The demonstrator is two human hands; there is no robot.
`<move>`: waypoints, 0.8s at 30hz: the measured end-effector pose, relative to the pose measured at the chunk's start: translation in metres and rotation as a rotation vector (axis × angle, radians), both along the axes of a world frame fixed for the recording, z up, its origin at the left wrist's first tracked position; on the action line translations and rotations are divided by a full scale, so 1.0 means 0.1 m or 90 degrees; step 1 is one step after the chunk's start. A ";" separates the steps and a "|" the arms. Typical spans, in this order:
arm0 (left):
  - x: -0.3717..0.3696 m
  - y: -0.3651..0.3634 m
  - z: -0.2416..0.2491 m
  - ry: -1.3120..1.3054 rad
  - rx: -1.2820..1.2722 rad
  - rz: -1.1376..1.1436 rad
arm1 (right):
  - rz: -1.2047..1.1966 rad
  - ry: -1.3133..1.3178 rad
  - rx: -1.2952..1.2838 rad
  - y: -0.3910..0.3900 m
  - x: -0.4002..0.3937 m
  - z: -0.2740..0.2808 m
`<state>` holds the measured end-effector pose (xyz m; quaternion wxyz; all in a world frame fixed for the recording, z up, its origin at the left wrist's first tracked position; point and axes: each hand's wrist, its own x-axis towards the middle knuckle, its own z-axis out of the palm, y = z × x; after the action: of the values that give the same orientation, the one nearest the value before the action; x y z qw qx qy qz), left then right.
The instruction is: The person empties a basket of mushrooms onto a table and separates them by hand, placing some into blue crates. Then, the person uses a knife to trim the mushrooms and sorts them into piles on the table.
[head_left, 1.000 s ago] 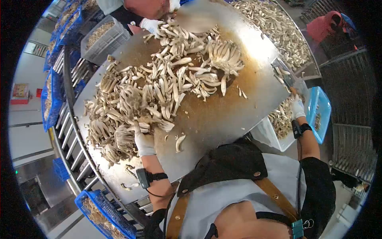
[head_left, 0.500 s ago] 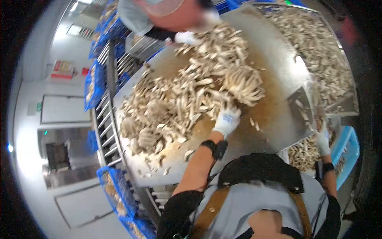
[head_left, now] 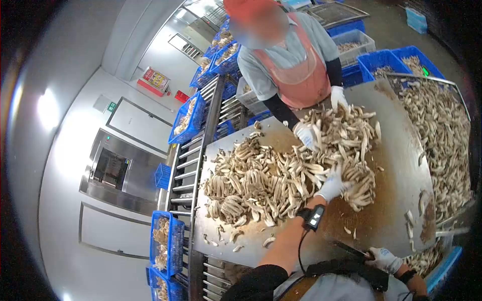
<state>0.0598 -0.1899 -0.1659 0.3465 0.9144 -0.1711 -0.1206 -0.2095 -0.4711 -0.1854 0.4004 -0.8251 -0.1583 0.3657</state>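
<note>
My left hand [head_left: 333,185], in a white glove, lies with its fingers apart against a clump of mushrooms [head_left: 360,186] at the right of the pile. Near the table's front edge, my gloved right hand [head_left: 384,261] is closed round the end of a thin dark tool [head_left: 350,249], whose full shape I cannot make out. Loose mushrooms [head_left: 256,183] are heaped across the metal table [head_left: 396,200]. Opposite me, a co-worker [head_left: 296,65] in a pink apron has both gloved hands on the far part of the pile.
A roller rack [head_left: 185,173] with blue baskets [head_left: 188,119] runs along the left side. At the right is a large bin of mushrooms [head_left: 434,145]. A light-blue crate rim [head_left: 446,268] is below it. More crates stand behind the co-worker.
The view has swung and shows more of the co-worker, whose two hands now touch the pile. My right hand has left the crate at the right for the table's front edge.
</note>
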 end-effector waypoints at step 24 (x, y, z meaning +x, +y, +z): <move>-0.05 -0.33 -0.10 0.401 -0.087 -0.096 | -0.125 -0.432 -0.164 -0.41 0.36 0.46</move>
<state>0.0544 -0.2227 -0.1763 0.4333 0.7917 -0.1303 -0.4106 -0.1732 -0.5117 -0.1389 0.2516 -0.9541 -0.1550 0.0487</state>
